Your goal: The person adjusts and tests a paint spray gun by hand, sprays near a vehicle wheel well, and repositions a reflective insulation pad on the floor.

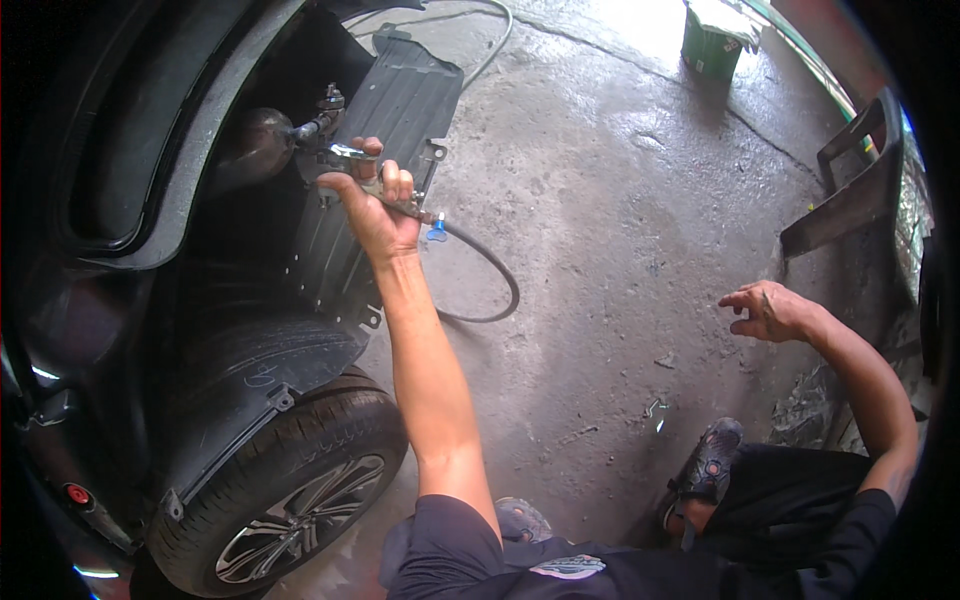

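My left hand [385, 212] reaches forward at the left, its fingers wrapped round the handle of a metal spray gun [322, 126]. A rounded, dull metal cup [258, 148] sits at the gun's far-left end, beside the dark car body. At the handle's base is a small blue valve key [437, 231], with a dark air hose [512, 285] looping away from it. Part of the gun's handle is hidden by my fingers. Over the floor at the right, my right hand [768, 310] hangs with its fingers loosely stretched out, holding nothing.
A car wheel [300, 515] with its black wheel-arch liner [250, 385] stands at the lower left. Under the gun lies a ribbed dark panel [408, 80]. A green bucket [710, 52] is at the far right, and a black plastic chair [850, 205] nearer. Concrete floor [600, 220] lies between.
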`<state>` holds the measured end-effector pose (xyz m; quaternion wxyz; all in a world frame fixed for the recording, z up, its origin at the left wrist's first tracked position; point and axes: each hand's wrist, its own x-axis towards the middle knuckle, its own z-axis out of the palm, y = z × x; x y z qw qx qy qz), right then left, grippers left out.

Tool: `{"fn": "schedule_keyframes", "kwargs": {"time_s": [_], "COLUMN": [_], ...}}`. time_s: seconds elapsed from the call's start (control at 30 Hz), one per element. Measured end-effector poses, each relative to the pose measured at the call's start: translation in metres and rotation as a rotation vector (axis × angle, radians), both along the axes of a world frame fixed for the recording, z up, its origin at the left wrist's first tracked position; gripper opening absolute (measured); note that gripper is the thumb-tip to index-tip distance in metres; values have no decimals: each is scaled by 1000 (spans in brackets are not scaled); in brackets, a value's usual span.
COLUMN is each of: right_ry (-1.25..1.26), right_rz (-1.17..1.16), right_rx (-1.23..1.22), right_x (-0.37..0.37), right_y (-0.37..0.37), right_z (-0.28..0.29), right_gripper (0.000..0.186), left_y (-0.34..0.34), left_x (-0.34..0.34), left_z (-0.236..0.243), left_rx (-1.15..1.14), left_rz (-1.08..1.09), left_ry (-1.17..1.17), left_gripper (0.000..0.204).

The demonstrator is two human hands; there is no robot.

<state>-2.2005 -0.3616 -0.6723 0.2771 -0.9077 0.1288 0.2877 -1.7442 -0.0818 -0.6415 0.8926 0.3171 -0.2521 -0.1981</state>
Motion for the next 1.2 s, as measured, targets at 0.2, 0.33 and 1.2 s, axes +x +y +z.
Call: {"fn": "schedule_keyframes", "kwargs": {"time_s": [0.2, 0.33, 1.2], "right_ry": [10, 28, 12], "right_rz": [1, -2, 1], "right_rx": [-2, -15, -7], "right_x": [3, 2, -2], "right_y": [2, 2, -1], "right_z": [2, 2, -5], "right_gripper": [50, 50, 48], "left_y": [2, -2, -19], "left_x": [7, 4, 5], "left_z": [-5, -3, 2], "left_rx": [14, 26, 27], "left_rz": [56, 96, 366], "left_ry": [-32, -12, -8], "left_gripper": [68, 69, 68]}}
